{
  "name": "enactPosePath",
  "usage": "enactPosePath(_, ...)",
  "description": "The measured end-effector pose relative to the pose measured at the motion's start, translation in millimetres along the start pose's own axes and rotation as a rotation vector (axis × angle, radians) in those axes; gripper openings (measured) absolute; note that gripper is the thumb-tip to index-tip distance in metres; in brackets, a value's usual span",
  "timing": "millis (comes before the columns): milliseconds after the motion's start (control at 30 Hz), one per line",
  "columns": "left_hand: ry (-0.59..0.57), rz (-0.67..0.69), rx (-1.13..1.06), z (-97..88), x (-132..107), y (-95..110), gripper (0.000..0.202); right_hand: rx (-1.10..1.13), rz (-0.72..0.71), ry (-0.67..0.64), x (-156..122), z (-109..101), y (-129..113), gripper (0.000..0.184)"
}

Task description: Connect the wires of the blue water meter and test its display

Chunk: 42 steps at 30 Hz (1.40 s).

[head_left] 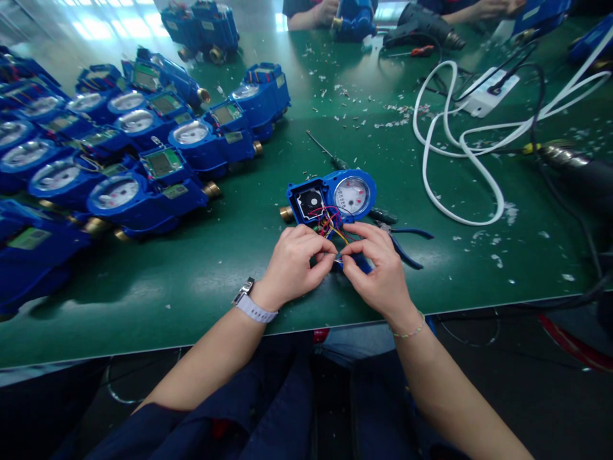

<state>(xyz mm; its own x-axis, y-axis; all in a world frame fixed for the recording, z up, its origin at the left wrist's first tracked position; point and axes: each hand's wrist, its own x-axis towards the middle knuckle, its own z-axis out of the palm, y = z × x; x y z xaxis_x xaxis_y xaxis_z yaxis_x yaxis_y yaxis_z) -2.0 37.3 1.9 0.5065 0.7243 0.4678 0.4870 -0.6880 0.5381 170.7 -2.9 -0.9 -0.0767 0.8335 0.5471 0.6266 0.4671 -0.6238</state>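
Open tabletop [201,255] flanks left hand [292,262], right hand [378,268] pinching wires [330,222] near edge.

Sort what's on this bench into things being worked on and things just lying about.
In hand: open water meter, coloured wires pinched between left hand and right hand.
Lying about: blue-handled pliers, screwdriver, stacked meters, white cable.

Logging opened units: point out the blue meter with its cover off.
The lone meter by the left hand and right hand: its compartment lies open, coloured wires spilling out. The meters piled at left are covered.
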Motion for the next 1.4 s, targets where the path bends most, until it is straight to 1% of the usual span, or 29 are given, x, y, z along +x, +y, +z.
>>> enactPosePath(100,0.005,-0.001,-0.005,-0.2,-0.8,0.7,0.009,-0.002,-0.023,0.01,-0.4,-0.4,-1.9,0.009)
enactPosePath(167,0.005,-0.006,-0.007,0.0,-0.9,1.1,0.01,0.025,0.013,0.022,-1.9,1.5,-2.3,0.01)
enactPosePath(233,0.004,-0.013,-0.01,0.4,-0.7,1.3,0.01,0.097,0.099,0.033,-5.0,4.9,-1.1,0.008)
enactPosePath(333,0.003,-0.013,-0.016,0.6,-0.5,1.3,0.011,0.272,0.243,0.057,-10.7,10.6,3.9,0.007)
enactPosePath(433,0.011,-0.009,-0.03,0.1,-0.7,1.1,0.011,0.452,0.363,0.152,-14.1,11.9,10.2,0.007)
enactPosePath(500,0.017,-0.017,-0.044,-0.3,-0.7,1.0,0.011,0.499,0.404,0.21,-14.3,8.8,12.5,0.009)
enactPosePath(533,0.018,-0.023,-0.05,-0.4,-0.6,1.0,0.011,0.488,0.397,0.213,-14.0,6.5,12.5,0.013)
enactPosePath(600,0.014,-0.029,-0.056,-0.6,-0.3,1.0,0.011,0.398,0.329,0.166,-13.1,1.3,9.7,0.019)
enactPosePath(667,0.007,-0.035,-0.056,-0.5,0.0,1.1,0.01,0.258,0.227,0.11,-12.0,-2.8,4.1,0.015)
enactPosePath(733,0.001,-0.045,-0.056,-0.4,0.3,1.4,0.01,0.129,0.131,0.079,-10.5,-4.8,-1.9,0.001)
enactPosePath(800,0.001,-0.059,-0.06,-0.3,0.4,2.1,0.01,0.046,0.056,0.043,-8.6,-5.0,-5.8,0.008)
enactPosePath(833,0.001,-0.065,-0.066,-0.3,0.5,2.7,0.01,0.013,0.03,0.021,-7.7,-4.8,-6.7,0.008)
enactPosePath(967,-0.012,-0.088,-0.082,-1.1,0.9,5.4,0.011,-0.076,0.0,-0.022,-5.1,-3.8,-4.8,0.007)
enactPosePath(1133,-0.025,-0.121,-0.096,-2.1,1.4,7.8,0.013,-0.094,-0.031,-0.026,-4.6,-3.7,-3.5,0.011)
enactPosePath(1400,-0.019,-0.165,-0.104,-0.9,1.8,9.6,0.011,-0.107,-0.077,-0.023,-4.6,-4.0,-4.5,0.01)
